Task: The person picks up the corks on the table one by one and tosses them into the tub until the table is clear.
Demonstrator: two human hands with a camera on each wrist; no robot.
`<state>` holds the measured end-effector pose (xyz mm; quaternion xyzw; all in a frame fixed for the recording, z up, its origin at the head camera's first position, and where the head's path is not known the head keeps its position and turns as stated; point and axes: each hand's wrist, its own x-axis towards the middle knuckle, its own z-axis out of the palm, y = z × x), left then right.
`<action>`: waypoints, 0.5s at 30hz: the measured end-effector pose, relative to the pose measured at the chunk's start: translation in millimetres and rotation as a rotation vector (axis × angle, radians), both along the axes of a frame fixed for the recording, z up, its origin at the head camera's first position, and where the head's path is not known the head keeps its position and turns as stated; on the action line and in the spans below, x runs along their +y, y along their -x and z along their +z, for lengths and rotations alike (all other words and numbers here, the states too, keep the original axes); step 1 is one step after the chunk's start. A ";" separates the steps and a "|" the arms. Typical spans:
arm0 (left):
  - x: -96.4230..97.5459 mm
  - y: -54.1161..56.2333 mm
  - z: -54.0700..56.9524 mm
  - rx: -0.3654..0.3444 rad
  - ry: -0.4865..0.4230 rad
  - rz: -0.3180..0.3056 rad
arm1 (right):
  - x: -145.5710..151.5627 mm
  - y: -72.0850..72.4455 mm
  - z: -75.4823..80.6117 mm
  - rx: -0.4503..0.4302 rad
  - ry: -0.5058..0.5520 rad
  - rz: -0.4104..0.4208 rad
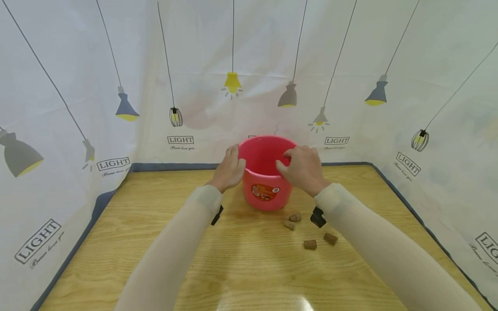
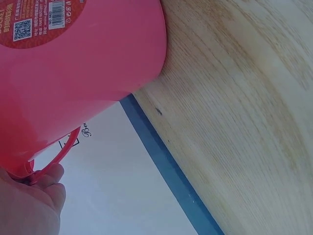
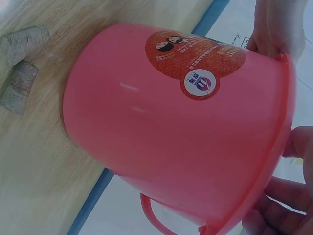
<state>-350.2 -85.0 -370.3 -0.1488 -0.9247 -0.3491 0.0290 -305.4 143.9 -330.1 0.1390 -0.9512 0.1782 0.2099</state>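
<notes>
A pink plastic bucket (image 1: 267, 190) with a red label stands upright on the table. My left hand (image 1: 228, 169) grips its left rim; in the left wrist view that hand (image 2: 34, 200) is beside the end of the bucket's handle (image 2: 61, 154). At the right rim is my right hand (image 1: 305, 168), its thumb and bent forefinger apart over the mouth of the bucket. The right wrist view has the thumb (image 3: 297, 142) right at the rim and the other fingers just past it. Nothing shows between them. The bucket's inside bottom is hidden.
Several brown corks lie in front of the bucket, among them one cork (image 1: 310, 244) nearest me and another (image 1: 330, 238) by the right forearm. Printed white cloth (image 1: 210, 52) walls the wooden table (image 1: 155, 207) at the back and sides, with a blue border along its edge.
</notes>
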 end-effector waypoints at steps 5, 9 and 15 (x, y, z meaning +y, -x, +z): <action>-1.4 -0.1 -0.5 0.003 -0.001 -0.002 | 2.0 -1.3 -1.4 0.022 0.052 0.010; -1.9 0.3 -1.1 0.000 -0.003 -0.003 | 3.5 -4.6 -1.9 0.027 0.066 0.013; -2.0 0.4 -1.0 -0.006 -0.002 -0.008 | 4.5 -11.3 -1.7 0.026 0.080 0.023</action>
